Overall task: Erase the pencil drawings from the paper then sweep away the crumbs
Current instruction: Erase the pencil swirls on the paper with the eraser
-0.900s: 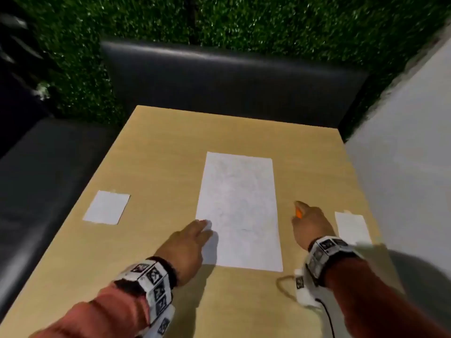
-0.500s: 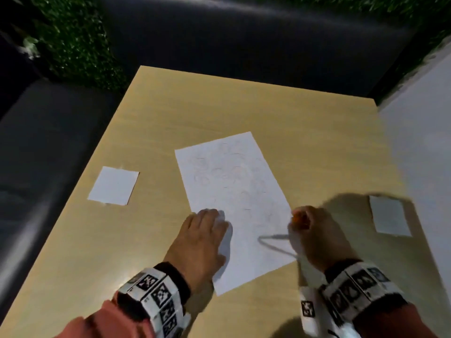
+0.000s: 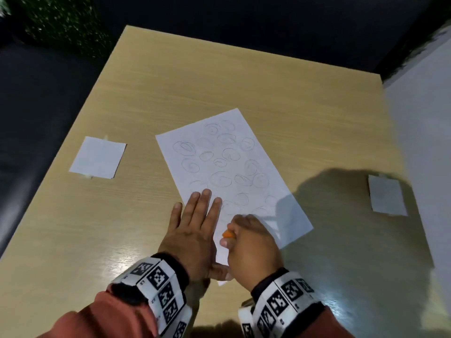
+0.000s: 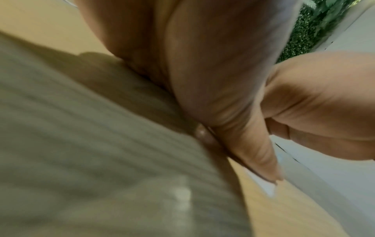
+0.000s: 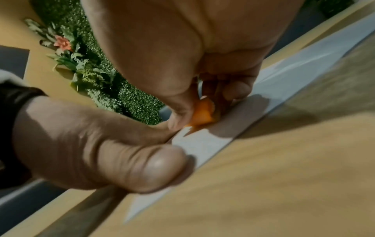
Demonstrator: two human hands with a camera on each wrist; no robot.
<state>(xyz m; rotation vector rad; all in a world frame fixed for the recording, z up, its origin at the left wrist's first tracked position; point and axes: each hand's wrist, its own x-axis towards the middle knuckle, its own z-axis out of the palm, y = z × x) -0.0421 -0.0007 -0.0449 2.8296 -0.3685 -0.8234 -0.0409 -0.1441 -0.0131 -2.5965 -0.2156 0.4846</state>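
Observation:
A white sheet of paper covered in several pencil loops lies slanted on the wooden table. My left hand lies flat with straight fingers on the sheet's near left part, its thumb pressing the near corner. My right hand is beside it on the paper's near end, fingers curled round a small orange eraser. In the right wrist view the orange eraser is pinched between thumb and fingers with its tip on the paper. The left wrist view is blurred; my left hand lies on the table.
A small white paper slip lies on the table's left side, another slip at the right near a pale wall. Dark padded seats border the table at the left and back. A green hedge wall stands behind.
The sheet has turned to a slant. My left hand spread flat onto it, and my right hand came in from the right edge to the paper's near end with the eraser. The head camera tilted downward.

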